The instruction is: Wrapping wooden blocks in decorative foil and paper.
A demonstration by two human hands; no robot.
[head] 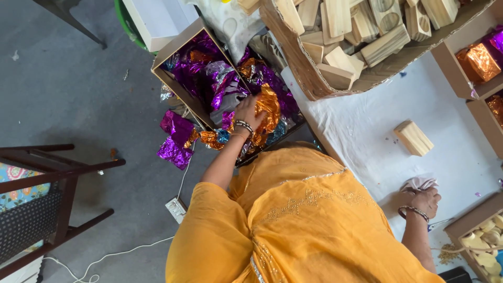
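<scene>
My left hand [247,112] reaches into a cardboard box [175,89] full of crumpled purple, silver and orange foil sheets. Its fingers are closed on an orange foil sheet [270,107] at the top of the pile. My right hand [422,200] rests on the white-covered table [367,131] and grips a small crumpled white cloth [419,183]. Both wrists wear bangles. A plain wooden block [413,138] lies alone on the table, above my right hand. My orange garment fills the bottom middle of the view.
A large cardboard tray [309,78] of several wooden blocks sits at the table's far edge. Open boxes with orange foil-wrapped pieces [478,62] stand at right. Loose purple foil [175,139] lies on the grey floor, near a white socket strip [176,209] and a dark wooden chair [47,199].
</scene>
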